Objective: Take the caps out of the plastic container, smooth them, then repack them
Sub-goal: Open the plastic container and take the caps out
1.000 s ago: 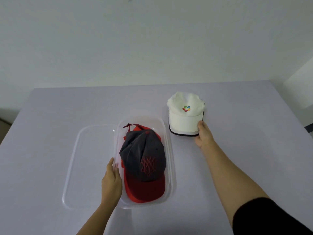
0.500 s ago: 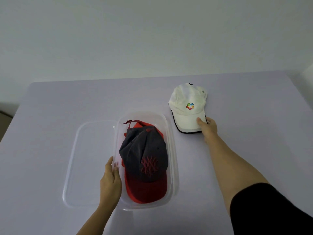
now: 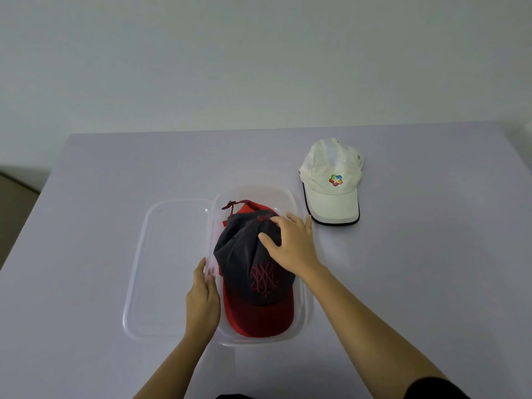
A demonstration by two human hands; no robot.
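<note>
In the middle of the worktop [image 3: 431, 269] stands the clear plastic container [image 3: 305, 309], open, with its lid [image 3: 169, 269] lying flat against its left side. Inside the container the dark cap [image 3: 253, 272] sits on top, its red brim pointing to the container's near end and a red stitched emblem on its front panel. Under it, at the container's far end, the strap and edge of a red cap [image 3: 244, 209] peep out.

The right hand [image 3: 290, 246] reaches in from the container's near right corner, forearm slanting across the right rim and wrist bent slightly down. Its grip is closed on the dark cap's crown: the fingers curl over the far side of the crown and the thumb presses into the fabric on the near side, bunching it a little (the cap lies in the container, not lifted). A black sleeve [image 3: 431, 388] shows at the upper arm.

The left hand [image 3: 203, 300] lies at the container's left wall, palm turned towards it, fingers straight and together, tips touching the rim where the lid joins; its grip is open and holds nothing.

The white cap [image 3: 331, 180] lies on the worktop just beyond the container's far right corner, apart from it, brim towards the person, a coloured badge on its front.
</note>
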